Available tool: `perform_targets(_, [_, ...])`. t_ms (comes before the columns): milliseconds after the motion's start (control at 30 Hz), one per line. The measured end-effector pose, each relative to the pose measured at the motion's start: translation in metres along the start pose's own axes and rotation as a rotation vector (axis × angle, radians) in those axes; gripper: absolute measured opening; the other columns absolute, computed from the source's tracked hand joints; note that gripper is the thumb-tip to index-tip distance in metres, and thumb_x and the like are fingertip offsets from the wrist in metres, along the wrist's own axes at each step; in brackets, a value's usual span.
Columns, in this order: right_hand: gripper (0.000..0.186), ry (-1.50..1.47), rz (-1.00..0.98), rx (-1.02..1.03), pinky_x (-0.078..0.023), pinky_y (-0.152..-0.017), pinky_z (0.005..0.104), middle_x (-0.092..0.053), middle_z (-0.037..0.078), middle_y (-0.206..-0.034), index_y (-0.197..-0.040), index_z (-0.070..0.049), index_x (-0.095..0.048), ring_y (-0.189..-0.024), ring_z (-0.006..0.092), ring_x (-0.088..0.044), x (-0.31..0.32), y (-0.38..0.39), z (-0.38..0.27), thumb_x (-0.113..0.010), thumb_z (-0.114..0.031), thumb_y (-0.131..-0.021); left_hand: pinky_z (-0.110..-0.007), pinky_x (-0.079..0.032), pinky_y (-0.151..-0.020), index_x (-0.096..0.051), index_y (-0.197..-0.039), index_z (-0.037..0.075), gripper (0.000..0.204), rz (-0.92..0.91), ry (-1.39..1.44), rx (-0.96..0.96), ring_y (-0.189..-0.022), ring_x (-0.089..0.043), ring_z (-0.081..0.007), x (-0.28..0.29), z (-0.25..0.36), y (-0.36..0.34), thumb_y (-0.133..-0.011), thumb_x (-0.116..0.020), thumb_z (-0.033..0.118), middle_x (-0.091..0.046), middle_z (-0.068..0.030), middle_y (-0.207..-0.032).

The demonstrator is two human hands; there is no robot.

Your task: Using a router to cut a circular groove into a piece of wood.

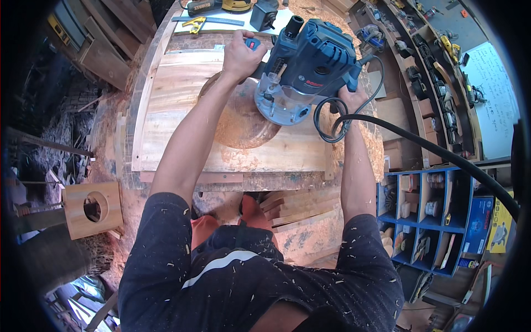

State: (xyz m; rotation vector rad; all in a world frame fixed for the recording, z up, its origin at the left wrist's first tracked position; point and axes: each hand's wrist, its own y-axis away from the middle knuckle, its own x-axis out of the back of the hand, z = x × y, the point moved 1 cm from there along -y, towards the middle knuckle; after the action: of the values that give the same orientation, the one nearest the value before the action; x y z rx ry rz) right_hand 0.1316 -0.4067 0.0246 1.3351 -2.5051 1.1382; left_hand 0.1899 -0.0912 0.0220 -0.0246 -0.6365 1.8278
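Observation:
A large blue plunge router [323,61] with a clear base stands over a pale wooden panel [166,127]. The left handle, which carries a red button, is gripped by my left hand [241,58]. Wrapped round the other handle is my right hand [352,99], its fingers partly hidden by the router and its looped cord. Beneath and left of the base, a round recess [243,124] in the panel is strewn with wood dust. The router's bit is hidden from sight.
Behind the panel lie a blue ruler [221,22], a yellow clamp-like tool [194,25] and a black box-shaped part [264,15]. A thick black cable [420,141] runs right. Blue shelving [425,216] stands right; a wooden block with a round hole [93,209] sits left.

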Motion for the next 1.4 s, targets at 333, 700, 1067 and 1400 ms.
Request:
perform_targets(333, [0.028,-0.005,0.048,0.033,-0.050,-0.064,0.0328,-0.068,0.011,-0.071,-0.087,0.003,-0.069,-0.069,0.0138,-0.062,0.013,0.014,0.004,-0.076,-0.024,-0.087,-0.041,-0.055,-0.084,-0.060,-0.114,0.000,0.051,-0.073,0.008,0.027,-0.094,-0.071,-0.0353,0.002,0.012,0.012,-0.080,-0.074,0.034,-0.071,-0.0215,-0.099])
perform_targets(700, [0.031,-0.046,0.038,-0.025,-0.051,-0.066,0.0321,-0.070,0.007,-0.076,-0.095,0.004,-0.071,-0.072,0.0123,-0.063,0.031,0.038,0.002,-0.077,-0.026,-0.088,-0.042,-0.054,-0.085,-0.059,-0.119,0.002,0.053,-0.107,-0.015,0.058,-0.093,-0.071,-0.0368,0.010,0.019,0.032,-0.080,-0.072,0.036,-0.072,-0.0223,-0.098])
perform_targets(1067, [0.030,-0.012,0.096,0.019,-0.051,-0.067,0.0347,-0.071,0.012,-0.073,-0.092,0.004,-0.072,-0.070,0.0153,-0.065,0.043,0.061,-0.007,-0.077,-0.025,-0.086,-0.043,-0.055,-0.086,-0.057,-0.122,0.004,0.054,-0.156,-0.053,0.082,-0.094,-0.071,-0.0384,0.022,0.025,0.049,-0.081,-0.070,0.037,-0.072,-0.0231,-0.099])
perform_targets(1400, [0.031,-0.010,0.134,-0.020,-0.051,-0.066,0.0349,-0.070,0.011,-0.071,-0.087,0.004,-0.072,-0.070,0.0138,-0.065,0.049,0.087,-0.027,-0.077,-0.026,-0.086,-0.043,-0.055,-0.085,-0.057,-0.119,0.006,0.051,-0.226,-0.045,0.100,-0.093,-0.072,-0.0378,0.037,0.030,0.058,-0.080,-0.070,0.037,-0.072,-0.0224,-0.098])
